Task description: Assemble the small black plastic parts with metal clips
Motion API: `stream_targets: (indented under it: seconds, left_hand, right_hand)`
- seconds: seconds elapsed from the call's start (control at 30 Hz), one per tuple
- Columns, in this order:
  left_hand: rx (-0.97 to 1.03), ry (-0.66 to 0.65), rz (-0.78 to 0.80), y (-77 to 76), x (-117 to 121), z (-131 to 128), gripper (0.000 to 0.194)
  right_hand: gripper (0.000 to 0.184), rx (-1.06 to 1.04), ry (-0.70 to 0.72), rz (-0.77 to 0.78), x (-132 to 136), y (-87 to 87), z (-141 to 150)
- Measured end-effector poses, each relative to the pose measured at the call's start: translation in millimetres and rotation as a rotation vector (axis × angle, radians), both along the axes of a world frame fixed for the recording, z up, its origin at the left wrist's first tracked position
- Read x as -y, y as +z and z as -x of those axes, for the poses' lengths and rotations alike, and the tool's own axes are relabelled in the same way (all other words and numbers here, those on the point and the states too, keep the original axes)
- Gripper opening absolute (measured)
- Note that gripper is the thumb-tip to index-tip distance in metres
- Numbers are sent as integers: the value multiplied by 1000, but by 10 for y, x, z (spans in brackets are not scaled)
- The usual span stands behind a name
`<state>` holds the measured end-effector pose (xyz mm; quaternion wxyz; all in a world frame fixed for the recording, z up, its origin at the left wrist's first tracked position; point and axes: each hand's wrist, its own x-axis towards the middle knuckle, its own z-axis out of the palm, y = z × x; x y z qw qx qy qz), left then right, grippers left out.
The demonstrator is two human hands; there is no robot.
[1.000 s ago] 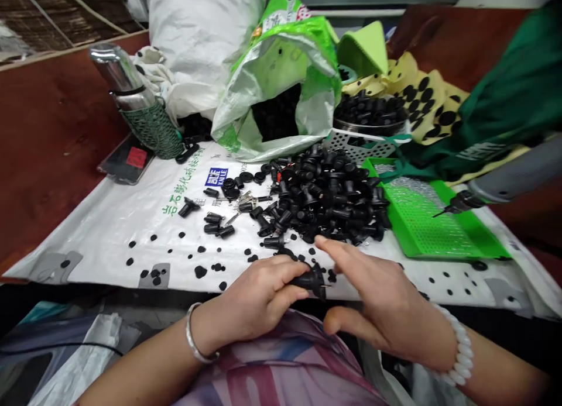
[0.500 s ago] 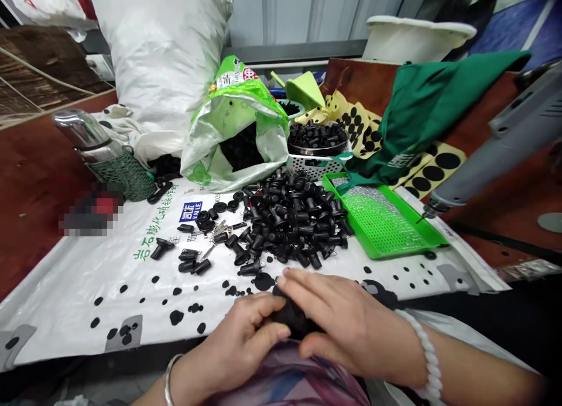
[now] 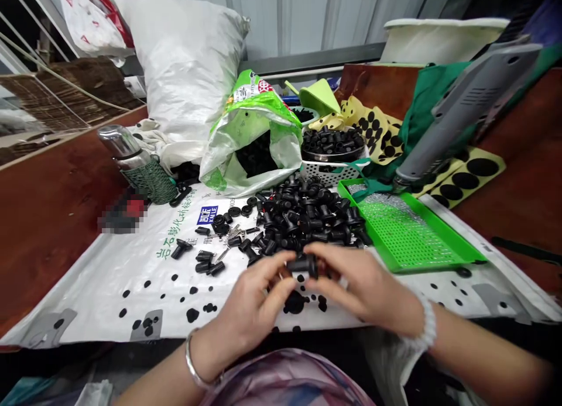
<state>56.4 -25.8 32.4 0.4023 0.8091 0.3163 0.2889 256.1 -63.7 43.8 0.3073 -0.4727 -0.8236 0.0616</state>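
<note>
Between both hands, over the front of the table, is a black flanged plastic fitting (image 3: pixel 301 267) lying sideways. My left hand (image 3: pixel 259 292) pinches its narrow end with thumb and fingers. The flanged end sits in the fingers of my right hand (image 3: pixel 357 280). Just behind my hands spreads a pile of similar black fittings (image 3: pixel 302 213). Loose black pieces and a few small metal parts (image 3: pixel 223 254) lie to its left. Black round discs (image 3: pixel 193 315) are scattered over the white sheet (image 3: pixel 171 298) near the front edge.
A green tray (image 3: pixel 439 236) of small metal screws stands at right, beneath a grey electric screwdriver (image 3: pixel 456 125). Behind the pile are an open green-and-white bag (image 3: pixel 281 145) and a white basket (image 3: pixel 329 172) with a bowl of black parts. A flask (image 3: pixel 147 175) stands at left.
Both hands have risen from the table's front edge to in front of the pile, and the held fitting now shows. The screwdriver has shifted in view, and the camera's view has changed.
</note>
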Motion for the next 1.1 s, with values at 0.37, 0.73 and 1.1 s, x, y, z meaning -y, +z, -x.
stream_targets:
  seconds: [0.37,0.73,1.1]
  left_hand:
    - [10,473,-229,-236,-345,731,23]
    - [79,657,-185,-643,-215,1101,18]
    - [212,608,-144,-702,-209,1169,17]
  right_hand:
    - [42,209,-112,-346,-421,33,-144]
    - [26,654,-91,-99,-1277,100,722]
    - [24,894,-188,106,-2120,-106,1070]
